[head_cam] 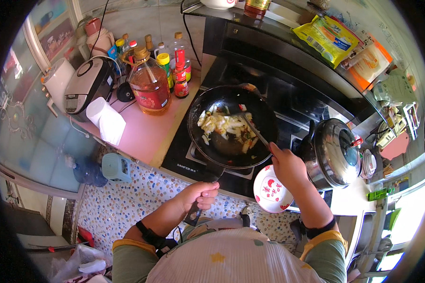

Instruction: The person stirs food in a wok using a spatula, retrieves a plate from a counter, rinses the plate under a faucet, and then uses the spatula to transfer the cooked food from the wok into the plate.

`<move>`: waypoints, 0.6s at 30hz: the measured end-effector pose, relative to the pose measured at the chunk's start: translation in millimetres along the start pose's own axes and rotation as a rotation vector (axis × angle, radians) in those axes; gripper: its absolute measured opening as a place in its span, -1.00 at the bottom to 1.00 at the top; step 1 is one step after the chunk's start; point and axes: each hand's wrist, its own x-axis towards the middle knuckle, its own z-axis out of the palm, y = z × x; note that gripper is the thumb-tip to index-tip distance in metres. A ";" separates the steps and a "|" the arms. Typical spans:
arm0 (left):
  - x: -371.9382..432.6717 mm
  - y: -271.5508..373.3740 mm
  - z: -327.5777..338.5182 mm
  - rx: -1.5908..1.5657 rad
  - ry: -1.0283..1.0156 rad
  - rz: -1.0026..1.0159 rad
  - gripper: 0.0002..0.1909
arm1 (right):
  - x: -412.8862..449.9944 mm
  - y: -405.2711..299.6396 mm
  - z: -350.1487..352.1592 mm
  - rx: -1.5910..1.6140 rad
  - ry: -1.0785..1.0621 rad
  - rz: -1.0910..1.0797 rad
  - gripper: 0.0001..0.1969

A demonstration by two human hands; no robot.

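A black wok (230, 157) sits on the gas stove, its long handle pointing towards me. My left hand (200, 196) is closed around that handle. Chopped pale vegetable pieces (216, 122), with a few red and green bits, lie in the wok with some liquid. In my right hand (287, 166) I grip a metal spatula (255, 131); its head is among the pieces and partly hidden by them. Just below my right forearm, a white plate (272, 191) with red printed characters rests at the stove's front edge.
A lidded steel pot (334, 152) stands right of the wok. On the pink counter (145, 132) to the left are a large oil jug (149, 85), sauce bottles (181, 81), a paper roll (106, 120) and a rice cooker (90, 83). Food packets (327, 39) lie on the range hood's ledge.
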 end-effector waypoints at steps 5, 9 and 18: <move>-0.2 -5.2 -5.5 0.019 -0.015 0.028 -0.77 | -48.0 19.9 -43.5 0.100 -0.032 -0.050 -0.64; 0.7 -11.8 -18.6 0.103 -0.048 -0.005 -0.73 | -52.9 16.2 -65.7 0.181 0.100 0.023 -0.72; 4.3 -23.9 -3.7 0.249 0.228 0.048 -0.97 | -10.1 4.2 -17.8 0.088 0.275 -0.078 -0.63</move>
